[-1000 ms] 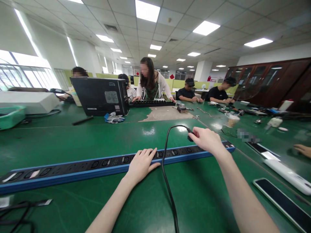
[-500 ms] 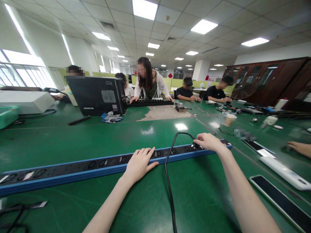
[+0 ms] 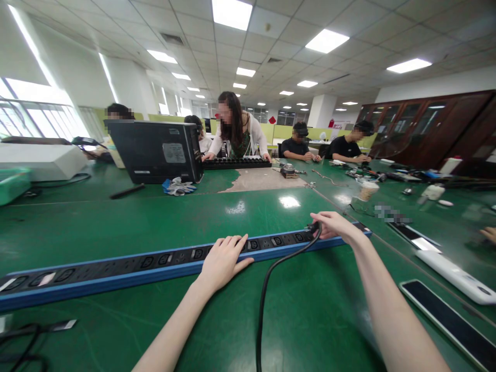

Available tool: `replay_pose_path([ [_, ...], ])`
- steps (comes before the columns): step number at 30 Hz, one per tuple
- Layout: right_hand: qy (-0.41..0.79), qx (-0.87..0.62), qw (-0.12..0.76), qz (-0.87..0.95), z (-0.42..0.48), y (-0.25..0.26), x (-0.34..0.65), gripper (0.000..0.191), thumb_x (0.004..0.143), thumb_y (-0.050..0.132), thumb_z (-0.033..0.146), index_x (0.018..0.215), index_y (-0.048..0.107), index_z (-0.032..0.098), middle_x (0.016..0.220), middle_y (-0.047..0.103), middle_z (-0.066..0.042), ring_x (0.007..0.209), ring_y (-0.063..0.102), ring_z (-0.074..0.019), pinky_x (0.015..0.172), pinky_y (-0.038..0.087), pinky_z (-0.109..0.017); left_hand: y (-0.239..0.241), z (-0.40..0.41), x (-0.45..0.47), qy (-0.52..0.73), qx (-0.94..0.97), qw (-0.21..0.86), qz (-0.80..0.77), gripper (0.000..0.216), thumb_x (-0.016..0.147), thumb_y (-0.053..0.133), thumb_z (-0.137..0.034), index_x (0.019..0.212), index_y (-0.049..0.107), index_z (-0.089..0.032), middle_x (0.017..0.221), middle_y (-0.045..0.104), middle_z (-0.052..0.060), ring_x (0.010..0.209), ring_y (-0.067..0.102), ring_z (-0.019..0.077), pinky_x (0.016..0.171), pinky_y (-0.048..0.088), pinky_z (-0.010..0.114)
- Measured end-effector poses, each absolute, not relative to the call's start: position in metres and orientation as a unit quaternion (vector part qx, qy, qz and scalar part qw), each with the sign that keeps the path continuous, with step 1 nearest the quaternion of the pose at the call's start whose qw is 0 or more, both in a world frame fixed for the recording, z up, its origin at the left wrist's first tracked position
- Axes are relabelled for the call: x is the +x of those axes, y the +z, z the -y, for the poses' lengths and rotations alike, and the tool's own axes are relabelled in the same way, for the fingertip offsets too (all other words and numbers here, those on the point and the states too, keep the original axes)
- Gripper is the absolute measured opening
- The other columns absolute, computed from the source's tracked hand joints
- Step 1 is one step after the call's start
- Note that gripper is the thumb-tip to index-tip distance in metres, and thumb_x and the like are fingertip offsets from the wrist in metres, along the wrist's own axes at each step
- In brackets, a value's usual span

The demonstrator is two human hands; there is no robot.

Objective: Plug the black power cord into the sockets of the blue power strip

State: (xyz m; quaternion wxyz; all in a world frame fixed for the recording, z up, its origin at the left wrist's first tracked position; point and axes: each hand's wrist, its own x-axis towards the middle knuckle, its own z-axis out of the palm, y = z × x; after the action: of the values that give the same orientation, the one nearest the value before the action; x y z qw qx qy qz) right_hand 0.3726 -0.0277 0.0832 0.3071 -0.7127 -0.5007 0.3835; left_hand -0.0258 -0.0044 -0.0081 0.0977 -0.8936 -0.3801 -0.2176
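A long blue-edged power strip (image 3: 116, 266) with several black sockets lies across the green table (image 3: 135, 222). My left hand (image 3: 223, 261) rests flat on it near the middle, fingers stretched out. My right hand (image 3: 334, 225) is closed on a black plug (image 3: 314, 227) that sits at a socket near the strip's right end. From the plug a black cable (image 3: 267, 289) runs back over the strip's front edge toward me and out of the bottom of the view.
White and black strips (image 3: 453, 276) lie at the right. A black computer case (image 3: 155, 152), gloves (image 3: 177, 187) and a keyboard (image 3: 236, 163) sit farther back. Several people work at the far side; another person's hand (image 3: 489, 233) shows at the right edge.
My right hand has lowered the plug from above the table onto the strip's right end. The cable's raised loop has dropped flat. My left hand has stayed put.
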Motion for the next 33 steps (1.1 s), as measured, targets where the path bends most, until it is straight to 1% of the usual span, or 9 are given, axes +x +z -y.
replay_pose_path([
  [2, 0.365, -0.7, 0.289, 0.541, 0.029, 0.083, 0.38, 0.039, 0.088, 0.063, 0.052, 0.106, 0.058, 0.017, 0.08, 0.075, -0.01, 0.073, 0.073, -0.0195, 0.06, 0.055, -0.024, -0.008, 0.004, -0.026, -0.219, -0.894, 0.098, 0.38, 0.066, 0.098, 0.042, -0.063, 0.151, 0.042, -0.025, 0.134, 0.061, 0.012, 0.122, 0.055, 0.0279, 0.103, 0.041, 0.042],
  [4, 0.33, -0.697, 0.258, 0.582, 0.031, 0.084, 0.386, 0.035, 0.088, 0.064, 0.045, 0.109, 0.056, 0.018, 0.079, 0.075, -0.007, 0.071, 0.071, -0.0176, 0.056, 0.05, -0.022, -0.008, 0.004, -0.026, -0.221, -0.893, 0.099, 0.378, 0.065, 0.098, 0.042, -0.063, 0.151, 0.042, -0.025, 0.134, 0.061, 0.012, 0.122, 0.056, 0.0278, 0.103, 0.041, 0.042],
  [8, 0.19, -0.725, 0.154, 0.645, 0.036, 0.089, 0.392, 0.041, 0.086, 0.064, 0.035, 0.123, 0.054, 0.019, 0.079, 0.074, -0.002, 0.067, 0.067, -0.0155, 0.061, 0.046, -0.023, -0.008, 0.005, -0.026, -0.222, -0.894, 0.098, 0.377, 0.065, 0.098, 0.041, -0.063, 0.151, 0.042, -0.025, 0.134, 0.061, 0.012, 0.122, 0.056, 0.028, 0.103, 0.041, 0.043],
  [9, 0.155, -0.727, 0.115, 0.659, 0.038, 0.091, 0.391, 0.041, 0.085, 0.065, 0.034, 0.122, 0.056, 0.02, 0.08, 0.074, -0.002, 0.068, 0.067, -0.0156, 0.063, 0.046, -0.023, -0.008, 0.005, -0.026, -0.221, -0.894, 0.097, 0.376, 0.065, 0.098, 0.041, -0.063, 0.151, 0.042, -0.025, 0.135, 0.06, 0.012, 0.122, 0.055, 0.028, 0.103, 0.041, 0.043],
  [11, 0.092, -0.727, 0.041, 0.679, 0.04, 0.093, 0.386, 0.032, 0.083, 0.067, 0.034, 0.112, 0.064, 0.021, 0.083, 0.074, -0.003, 0.075, 0.068, -0.0174, 0.066, 0.044, -0.024, -0.008, 0.005, -0.026, -0.22, -0.895, 0.095, 0.377, 0.066, 0.098, 0.041, -0.063, 0.151, 0.042, -0.025, 0.135, 0.06, 0.012, 0.122, 0.055, 0.0281, 0.103, 0.041, 0.043],
  [14, 0.007, -0.74, -0.023, 0.672, 0.041, 0.094, 0.374, 0.022, 0.082, 0.067, 0.037, 0.097, 0.069, 0.022, 0.091, 0.073, -0.006, 0.083, 0.068, -0.0213, 0.069, 0.043, -0.027, -0.008, 0.005, -0.026, -0.219, -0.894, 0.096, 0.378, 0.066, 0.098, 0.041, -0.063, 0.151, 0.042, -0.024, 0.135, 0.06, 0.012, 0.123, 0.055, 0.0282, 0.103, 0.041, 0.043],
  [19, -0.051, -0.739, -0.041, 0.671, 0.042, 0.095, 0.357, 0.022, 0.083, 0.062, 0.037, 0.099, 0.068, 0.023, 0.096, 0.072, -0.009, 0.088, 0.068, -0.0251, 0.072, 0.044, -0.031, -0.007, 0.006, -0.026, -0.216, -0.894, 0.095, 0.38, 0.066, 0.098, 0.041, -0.063, 0.152, 0.041, -0.024, 0.135, 0.06, 0.012, 0.123, 0.055, 0.0281, 0.103, 0.041, 0.042],
  [25, -0.048, -0.744, -0.06, 0.664, 0.042, 0.097, 0.347, 0.022, 0.083, 0.062, 0.034, 0.1, 0.069, 0.021, 0.1, 0.072, -0.012, 0.094, 0.068, -0.0275, 0.079, 0.045, -0.034, -0.006, 0.007, -0.027, -0.219, -0.894, 0.095, 0.38, 0.065, 0.098, 0.041, -0.063, 0.151, 0.042, -0.025, 0.135, 0.06, 0.012, 0.123, 0.055, 0.028, 0.103, 0.041, 0.043],
  [33, -0.035, -0.738, -0.05, 0.672, 0.04, 0.095, 0.353, 0.028, 0.084, 0.061, 0.04, 0.103, 0.071, 0.022, 0.099, 0.073, -0.012, 0.096, 0.069, -0.0279, 0.077, 0.046, -0.034, -0.007, 0.006, -0.026, -0.221, -0.894, 0.098, 0.378, 0.066, 0.098, 0.042, -0.063, 0.151, 0.042, -0.024, 0.134, 0.06, 0.012, 0.122, 0.055, 0.0279, 0.103, 0.041, 0.042],
])
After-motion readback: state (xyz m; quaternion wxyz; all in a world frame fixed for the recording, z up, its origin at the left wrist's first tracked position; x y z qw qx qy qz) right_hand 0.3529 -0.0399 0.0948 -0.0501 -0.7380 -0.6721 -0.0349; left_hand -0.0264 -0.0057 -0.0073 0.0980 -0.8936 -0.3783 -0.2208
